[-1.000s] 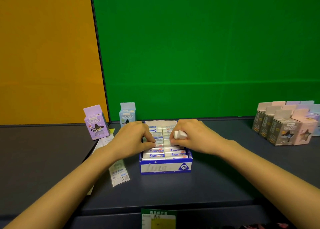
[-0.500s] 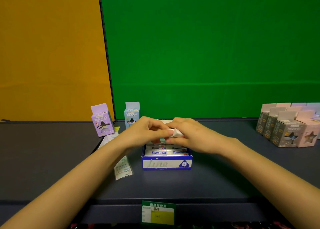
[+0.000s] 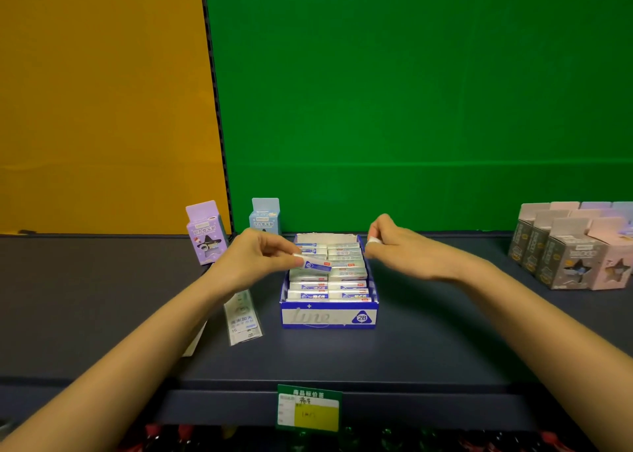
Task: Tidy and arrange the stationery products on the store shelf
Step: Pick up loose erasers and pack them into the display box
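A blue and white display box marked 2B stands in the middle of the dark shelf, holding two rows of wrapped erasers. My left hand pinches one white and blue eraser just above the box's left row. My right hand hovers over the box's right rim with its fingers closed on a small white piece, mostly hidden by the fingers.
A purple box and a light blue box stand behind and to the left. Flat packets lie left of the display box. Grey and pink boxes are grouped at right. A green price tag hangs on the shelf edge.
My hands were together over the box; they have now moved apart. The left hand has come away holding an eraser, and the right hand has moved right with the small white piece.
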`<state>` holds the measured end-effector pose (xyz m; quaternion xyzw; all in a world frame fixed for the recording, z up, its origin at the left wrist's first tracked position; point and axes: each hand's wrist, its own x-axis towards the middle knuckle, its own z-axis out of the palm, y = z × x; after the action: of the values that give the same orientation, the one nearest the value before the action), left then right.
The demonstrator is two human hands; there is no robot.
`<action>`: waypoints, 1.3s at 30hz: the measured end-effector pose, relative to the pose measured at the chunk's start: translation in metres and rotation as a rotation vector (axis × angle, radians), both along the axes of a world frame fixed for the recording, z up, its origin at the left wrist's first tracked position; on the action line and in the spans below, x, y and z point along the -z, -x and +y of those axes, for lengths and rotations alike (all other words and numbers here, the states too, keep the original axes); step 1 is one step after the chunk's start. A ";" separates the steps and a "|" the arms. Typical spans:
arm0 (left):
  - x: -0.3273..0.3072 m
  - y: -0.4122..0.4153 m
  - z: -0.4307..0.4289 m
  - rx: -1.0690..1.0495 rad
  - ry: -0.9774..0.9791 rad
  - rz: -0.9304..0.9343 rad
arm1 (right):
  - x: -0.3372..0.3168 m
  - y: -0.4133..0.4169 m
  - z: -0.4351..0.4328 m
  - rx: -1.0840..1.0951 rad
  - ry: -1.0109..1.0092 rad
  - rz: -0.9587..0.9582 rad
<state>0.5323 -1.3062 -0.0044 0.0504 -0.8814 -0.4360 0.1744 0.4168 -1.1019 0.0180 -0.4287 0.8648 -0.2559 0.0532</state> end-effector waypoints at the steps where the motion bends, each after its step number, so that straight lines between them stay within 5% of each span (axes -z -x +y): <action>1: 0.002 0.000 0.000 -0.001 0.012 -0.003 | 0.001 -0.001 -0.001 -0.019 0.004 -0.009; 8: 0.006 0.002 0.004 0.004 0.198 -0.026 | 0.010 -0.004 -0.007 -0.203 0.049 0.109; 22: 0.005 0.000 0.010 -0.060 0.655 -0.057 | 0.026 -0.007 -0.010 -0.110 0.112 0.182; 39: 0.005 0.001 0.009 0.073 0.687 -0.041 | 0.021 -0.008 -0.003 -0.200 -0.075 0.344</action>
<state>0.5316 -1.2976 -0.0098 -0.0340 -0.9813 -0.1185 0.1480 0.4251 -1.1051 -0.0033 -0.5475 0.8233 -0.1399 -0.0544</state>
